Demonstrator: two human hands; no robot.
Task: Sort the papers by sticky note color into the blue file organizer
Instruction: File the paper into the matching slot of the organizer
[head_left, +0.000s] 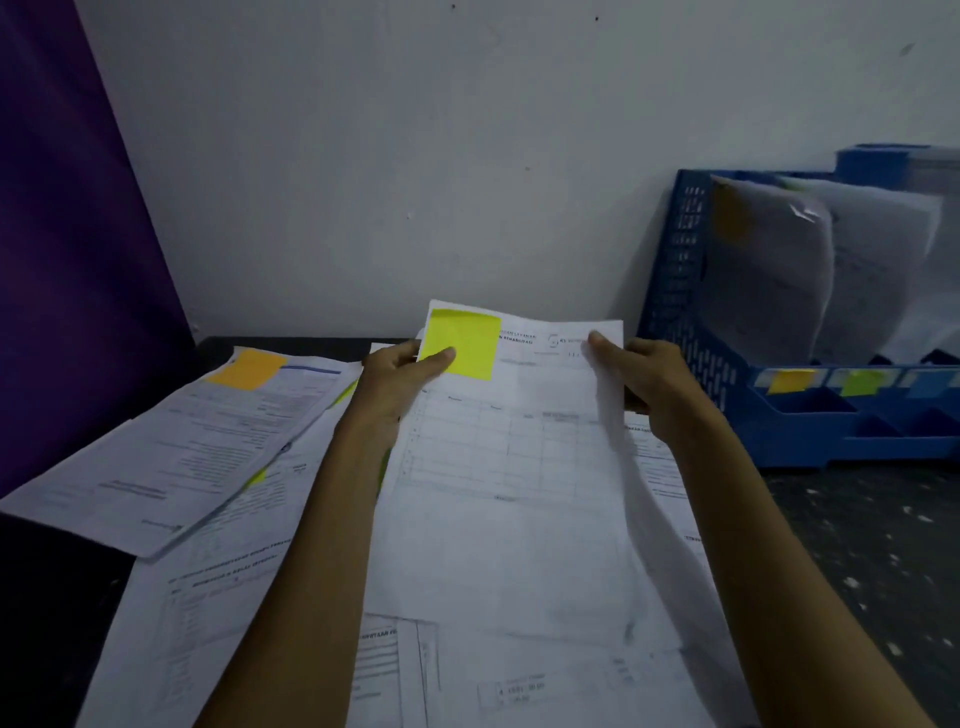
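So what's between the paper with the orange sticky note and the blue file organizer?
In the head view, a sheet with a yellow-green sticky note, held up by the left hand and the right hand.

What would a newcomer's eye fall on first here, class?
The yellow note at centre, on a sheet that the left hand and right hand hold up. Next, the blue organizer at far right, already holding papers, and an orange note on the pile at left.
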